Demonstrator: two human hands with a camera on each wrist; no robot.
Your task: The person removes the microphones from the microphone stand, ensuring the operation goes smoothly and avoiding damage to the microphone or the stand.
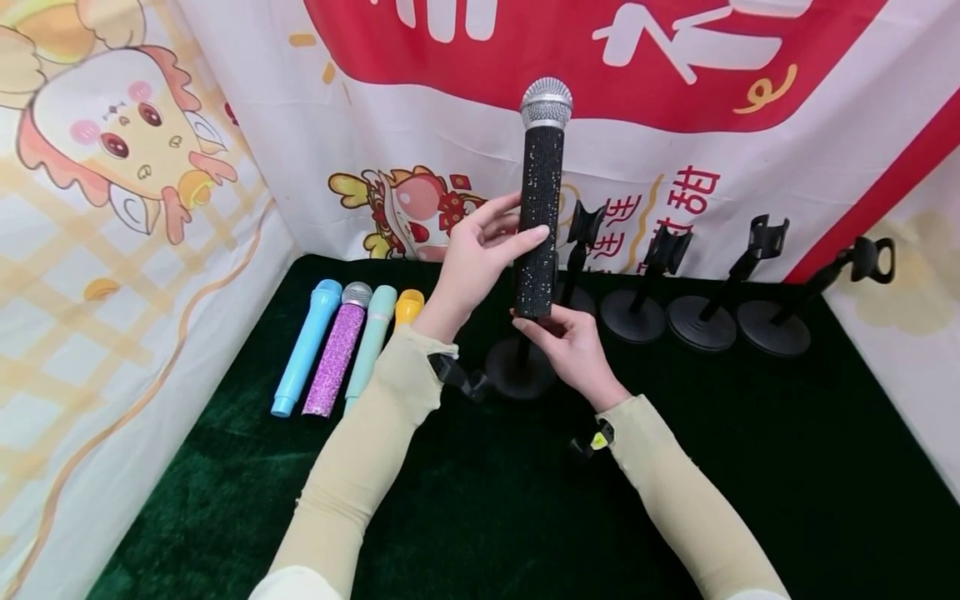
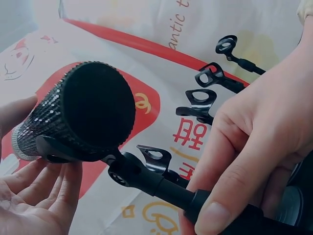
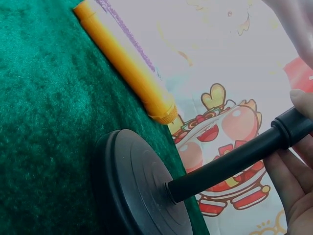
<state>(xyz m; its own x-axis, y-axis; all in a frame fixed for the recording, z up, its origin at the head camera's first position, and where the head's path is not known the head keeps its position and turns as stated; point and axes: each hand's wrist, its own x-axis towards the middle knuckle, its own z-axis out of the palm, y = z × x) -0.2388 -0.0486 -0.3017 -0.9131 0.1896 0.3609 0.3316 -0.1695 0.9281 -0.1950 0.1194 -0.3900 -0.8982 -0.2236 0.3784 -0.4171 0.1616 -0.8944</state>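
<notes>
A black, sparkling microphone (image 1: pixel 538 217) with a silver mesh head stands nearly upright in the head view. My left hand (image 1: pixel 474 260) holds it, thumb across the front and fingers round the far side. In the left wrist view, the black clip of a microphone stand (image 2: pixel 171 193) cradles the microphone's lower end (image 2: pixel 98 105). Below the clip, my right hand (image 1: pixel 576 350) grips the stand's pole, thumb against the collar. The right wrist view shows that pole (image 3: pixel 225 169) running down to a round black base (image 3: pixel 146 186).
Left on the dark green cloth (image 1: pixel 480 500) lie blue (image 1: pixel 303 350), purple glitter (image 1: pixel 337 354), mint (image 1: pixel 373 333) and yellow (image 1: pixel 408 307) microphones. Several black stands with clips, including one stand (image 1: pixel 701 321), line the back right. Printed fabric (image 1: pixel 247 108) walls the table's back and sides.
</notes>
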